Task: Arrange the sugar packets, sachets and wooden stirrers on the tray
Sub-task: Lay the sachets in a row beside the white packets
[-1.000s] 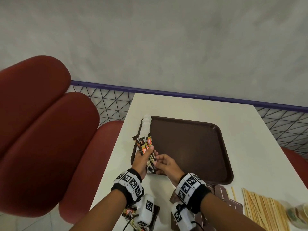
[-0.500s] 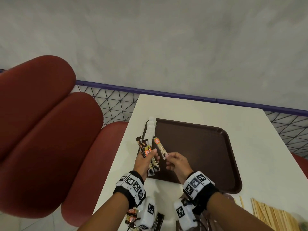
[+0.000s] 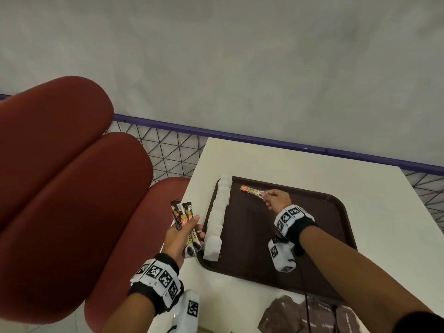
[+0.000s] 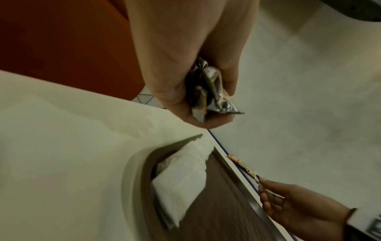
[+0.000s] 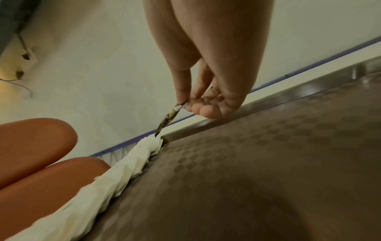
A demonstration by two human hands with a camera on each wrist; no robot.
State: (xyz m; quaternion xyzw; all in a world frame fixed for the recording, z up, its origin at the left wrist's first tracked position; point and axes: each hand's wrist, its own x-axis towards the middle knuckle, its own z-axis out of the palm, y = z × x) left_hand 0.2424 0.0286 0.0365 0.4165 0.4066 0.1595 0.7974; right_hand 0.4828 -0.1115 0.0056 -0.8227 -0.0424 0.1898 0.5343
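Right hand point(image 3: 276, 199) pinched one sachet point(image 3: 251, 190) above tray point(image 3: 336, 227) far edge | left hand point(image 3: 179, 239) gripped sachet bundle point(image 3: 183, 216) beside tray

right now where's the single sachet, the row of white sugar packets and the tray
single sachet point(image 3: 249, 190), head view, middle of its length
white sugar packets point(image 3: 219, 212), head view, middle of the row
tray point(image 3: 336, 212), head view, bare floor right of the wrist

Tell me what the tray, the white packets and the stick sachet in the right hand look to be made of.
Tray: likely moulded plastic, dark brown, with an embossed checker texture and a glossy raised rim.
White packets: seemingly matte paper, crinkled and softly folded.
Stick sachet, pinched by the right hand: probably printed foil or plastic film; its crimped end glints.
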